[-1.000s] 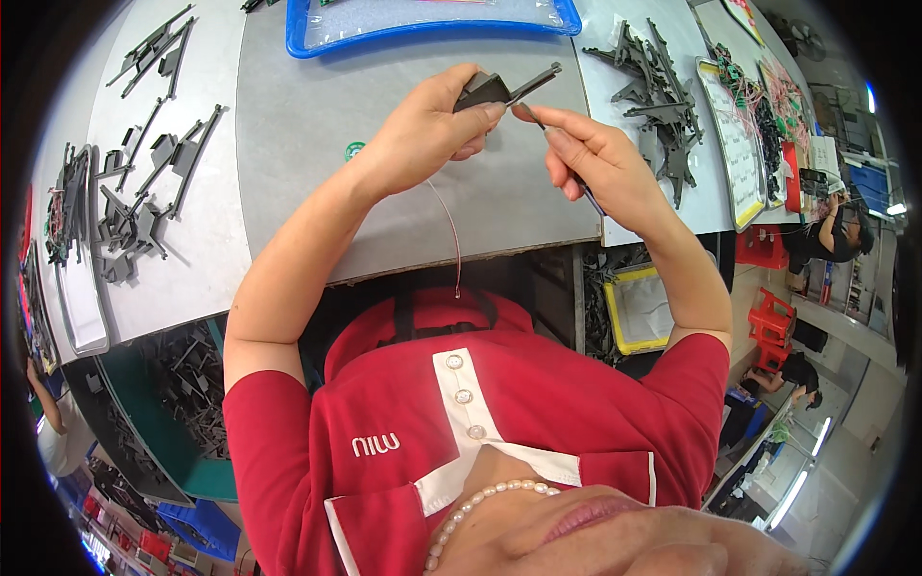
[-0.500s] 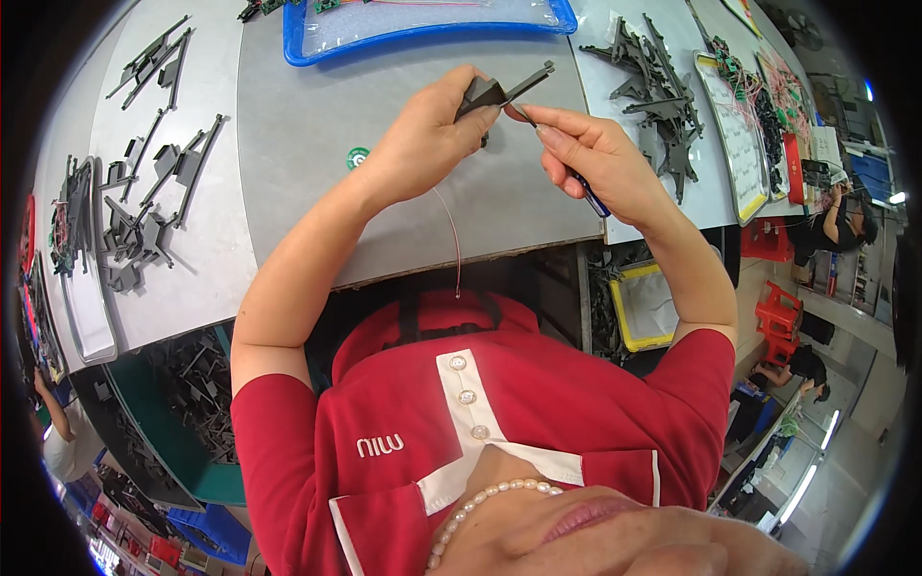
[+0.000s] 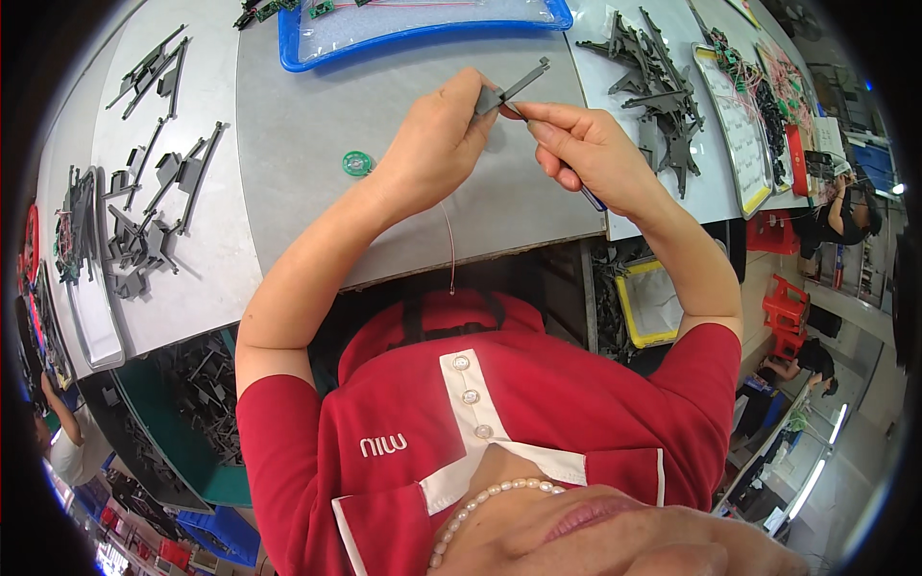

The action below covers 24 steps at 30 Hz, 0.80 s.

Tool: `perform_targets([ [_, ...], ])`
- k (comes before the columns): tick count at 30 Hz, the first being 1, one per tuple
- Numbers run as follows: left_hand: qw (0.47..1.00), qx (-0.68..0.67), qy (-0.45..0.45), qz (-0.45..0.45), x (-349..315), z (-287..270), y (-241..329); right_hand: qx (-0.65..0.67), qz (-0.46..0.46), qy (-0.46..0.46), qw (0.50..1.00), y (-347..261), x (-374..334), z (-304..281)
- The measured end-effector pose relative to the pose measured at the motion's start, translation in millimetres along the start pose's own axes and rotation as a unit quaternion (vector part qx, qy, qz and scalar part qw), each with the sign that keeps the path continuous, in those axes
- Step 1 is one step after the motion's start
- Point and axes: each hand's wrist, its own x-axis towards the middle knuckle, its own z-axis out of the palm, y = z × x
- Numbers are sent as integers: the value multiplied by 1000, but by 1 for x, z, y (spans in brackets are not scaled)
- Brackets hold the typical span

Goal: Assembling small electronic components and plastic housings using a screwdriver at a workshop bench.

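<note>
Over the grey tabletop, my left hand point(image 3: 437, 144) is closed round a dark grey plastic bracket point(image 3: 519, 88), whose long narrow arm points up and to the right. My right hand point(image 3: 591, 154) pinches a slim tool point(image 3: 595, 200) with a dark blue handle. Its thin dark tip reaches the bracket's near side beside my left fingertips; what the tip touches there is hidden. A small green disc point(image 3: 357, 163) lies on the table by my left wrist. From below my left hand a thin pale wire point(image 3: 451, 245) hangs past the table's front edge.
A blue-rimmed tray point(image 3: 423, 40) stands at the far side. Dark grey brackets lie in groups at the left point(image 3: 178, 178) and in a heap at the right point(image 3: 663, 96). Beyond the heap is a yellow-edged tray point(image 3: 735, 134). A yellow bin point(image 3: 648, 302) sits below the table.
My left hand has rolled over, turning the bracket so its boxy end shows less. The slim tool's handle has sunk deeper behind my right hand. More of the green disc shows.
</note>
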Motion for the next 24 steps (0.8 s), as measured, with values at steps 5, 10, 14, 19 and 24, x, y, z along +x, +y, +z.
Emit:
perform_targets([
  [5,999,17,5,27,-1,5,-4,7,13,5,1000,2,0,1],
  [10,999,30,-19,-12,4,-3,-2,-53,12,-2,999,-5,-4,-1],
  [14,963,-260,68,-18,12,-13,-2,-88,-22,16,996,-3,-7,0],
  [19,819,-573,6,22,16,-15,-4,26,-238,107,965,-1,22,20],
  [24,800,-599,-19,26,14,-18,-5,-88,-289,108,947,-10,26,24],
])
